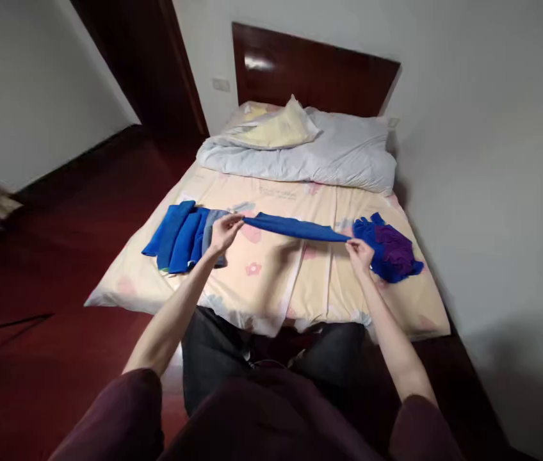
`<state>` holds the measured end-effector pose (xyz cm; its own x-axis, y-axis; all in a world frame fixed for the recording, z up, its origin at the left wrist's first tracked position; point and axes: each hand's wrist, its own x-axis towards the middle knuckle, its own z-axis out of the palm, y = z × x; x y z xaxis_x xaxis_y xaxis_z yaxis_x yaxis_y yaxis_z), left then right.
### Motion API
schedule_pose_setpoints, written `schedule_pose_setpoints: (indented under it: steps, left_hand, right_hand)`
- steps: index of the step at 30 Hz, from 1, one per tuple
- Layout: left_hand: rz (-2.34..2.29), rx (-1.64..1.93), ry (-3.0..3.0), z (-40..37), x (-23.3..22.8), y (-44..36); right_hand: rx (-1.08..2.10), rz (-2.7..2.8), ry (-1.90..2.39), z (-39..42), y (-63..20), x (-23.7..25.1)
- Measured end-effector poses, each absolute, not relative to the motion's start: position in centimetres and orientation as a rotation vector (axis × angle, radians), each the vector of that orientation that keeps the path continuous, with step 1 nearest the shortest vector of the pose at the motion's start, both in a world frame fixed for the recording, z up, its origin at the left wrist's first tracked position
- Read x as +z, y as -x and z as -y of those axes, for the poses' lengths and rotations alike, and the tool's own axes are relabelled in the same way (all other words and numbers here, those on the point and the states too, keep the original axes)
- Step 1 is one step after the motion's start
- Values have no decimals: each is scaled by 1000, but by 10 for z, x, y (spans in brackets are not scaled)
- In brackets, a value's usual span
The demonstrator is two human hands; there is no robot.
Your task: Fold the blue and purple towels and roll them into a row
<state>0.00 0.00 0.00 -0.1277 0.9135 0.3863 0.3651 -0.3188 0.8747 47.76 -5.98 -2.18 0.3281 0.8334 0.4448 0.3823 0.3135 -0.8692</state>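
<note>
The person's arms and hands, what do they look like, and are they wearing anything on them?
The left hand and right hand have no gloves on. The forearms are bare too, with no watch or bracelet that I can see. Dark maroon sleeves end near the elbows. Any rings would be too small to tell.

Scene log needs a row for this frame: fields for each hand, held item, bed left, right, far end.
left hand: pinches left end of blue cloth
right hand: pinches its right end
held item: blue cloth, stretched narrow between the hands, above bed
bed left: folded blue cloths, side by side
bed right: blue and purple heap, crumpled
bed far end: pale bedding, dark headboard
</note>
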Motion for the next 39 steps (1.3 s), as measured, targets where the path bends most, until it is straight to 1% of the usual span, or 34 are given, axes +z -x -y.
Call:
schedule_pose_setpoints:
  steps: [4, 8, 11, 14, 18, 25, 33, 39]
  left_hand:
    - [-1578, 1360, -1603, 70, -61, -4]
    - [-1611, 1131, -1567, 128, -118, -3]
    - [-1620, 1001, -1474, 151, -149, 1]
    - [-1571, 905, -1303, 157, -167, 5]
    - [-1561, 828, -1151, 149, -176, 6]
    - [-1791, 624, -1216, 145, -172, 8]
    - [-1757, 558, -1271, 176, -157, 37]
    - [-1709, 508, -1241, 187, -160, 46]
  right_hand:
    - [525, 1259, 1388, 122, -461, -78]
    - [659, 1212, 1552, 175, -453, -133]
    - [785, 1187, 1643, 200, -453, -164]
    - [934, 1172, 1694, 210, -456, -180]
    - [1000, 1067, 1697, 206, -454, -182]
    - [983, 816, 1925, 200, -447, -172]
    - [1132, 818, 1927, 241, -447, -163]
    - [1252, 757, 1852, 255, -441, -164]
